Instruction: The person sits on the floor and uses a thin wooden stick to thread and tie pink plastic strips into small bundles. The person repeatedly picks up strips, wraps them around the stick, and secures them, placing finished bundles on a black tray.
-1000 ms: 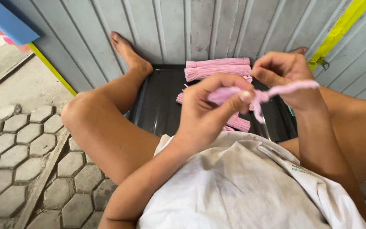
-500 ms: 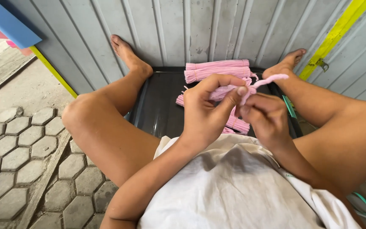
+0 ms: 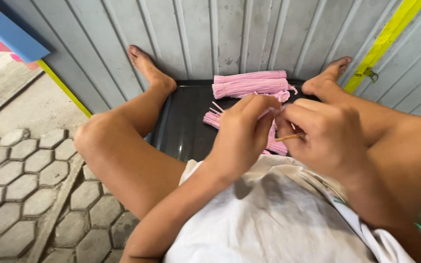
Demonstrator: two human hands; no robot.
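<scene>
1. The left hand point(image 3: 242, 134) hovers above the black tray point(image 3: 183, 126), fingers pressed together, pinching pink sticks point(image 3: 269, 113).
2. The right hand point(image 3: 325, 134) sits just beside the left, above the tray's right part, closed on a thin tan stick point(image 3: 290, 138).
3. Bundled pink sticks point(image 3: 250, 84) lie at the tray's far end, near the corrugated metal wall point(image 3: 220, 34).
4. Loose pink sticks point(image 3: 213, 118) rest mid-tray, under the hands.
</scene>
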